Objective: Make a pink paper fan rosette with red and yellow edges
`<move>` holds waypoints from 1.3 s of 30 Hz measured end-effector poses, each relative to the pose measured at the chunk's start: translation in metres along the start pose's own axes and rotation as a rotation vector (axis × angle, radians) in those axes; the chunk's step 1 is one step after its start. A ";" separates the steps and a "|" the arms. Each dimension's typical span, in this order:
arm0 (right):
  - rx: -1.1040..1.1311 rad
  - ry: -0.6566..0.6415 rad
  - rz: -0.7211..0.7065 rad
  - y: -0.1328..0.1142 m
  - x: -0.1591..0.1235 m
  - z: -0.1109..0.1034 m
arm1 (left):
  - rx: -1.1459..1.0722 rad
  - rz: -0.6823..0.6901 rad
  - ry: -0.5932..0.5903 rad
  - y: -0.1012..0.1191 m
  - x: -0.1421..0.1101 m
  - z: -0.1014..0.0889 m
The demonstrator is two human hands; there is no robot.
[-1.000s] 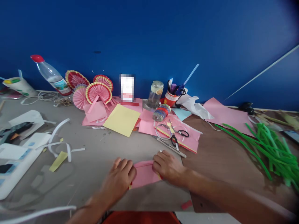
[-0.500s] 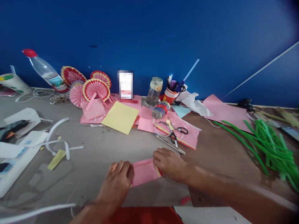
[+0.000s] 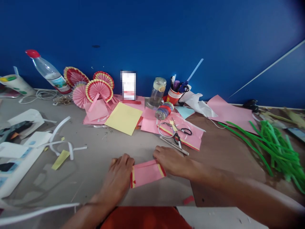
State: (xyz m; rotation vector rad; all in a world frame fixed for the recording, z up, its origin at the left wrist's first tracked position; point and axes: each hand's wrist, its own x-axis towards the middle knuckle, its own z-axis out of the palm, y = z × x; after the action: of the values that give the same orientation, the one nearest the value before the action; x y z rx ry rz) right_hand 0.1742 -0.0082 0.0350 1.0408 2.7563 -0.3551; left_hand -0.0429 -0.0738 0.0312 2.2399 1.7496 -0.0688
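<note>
A folded pink paper strip point(image 3: 148, 174) with red and yellow bands at both ends lies on the table in front of me. My left hand point(image 3: 121, 171) is closed at its upper left corner, fingers bent together. At the upper right corner my right hand point(image 3: 168, 160) grips the far edge, its fingertips partly hidden. Both end bands show between the hands. Just beyond lie a grey utility knife point(image 3: 173, 145) and black-handled scissors point(image 3: 177, 138), resting by pink paper sheets point(image 3: 190, 136).
Pleated paper fans point(image 3: 98, 90) and a yellow sheet point(image 3: 124, 118) are at the back left. A glass bottle point(image 3: 157, 92) and a pen cup point(image 3: 173, 96) stand by the blue wall. Green pipe cleaners point(image 3: 274, 149) lie right; a white power strip point(image 3: 26, 162) lies left.
Both hands have shifted slightly away from me, toward the strip's far corners. The red and yellow band at the left end has come into view, and more of the right one shows.
</note>
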 end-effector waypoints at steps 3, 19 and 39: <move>-0.057 -0.052 0.005 -0.004 0.001 -0.005 | 0.029 -0.014 -0.031 0.002 0.000 -0.004; -0.036 -0.157 0.084 -0.013 0.003 -0.009 | 0.046 0.034 -0.104 0.005 0.001 -0.009; -0.053 0.357 -0.002 -0.019 -0.024 -0.014 | 0.056 0.109 0.386 0.007 -0.017 -0.014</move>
State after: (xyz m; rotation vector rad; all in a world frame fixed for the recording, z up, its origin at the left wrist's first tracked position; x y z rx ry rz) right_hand 0.1779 -0.0328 0.0575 1.1893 3.0562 -0.1011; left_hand -0.0422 -0.0882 0.0497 2.5145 1.8185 0.3654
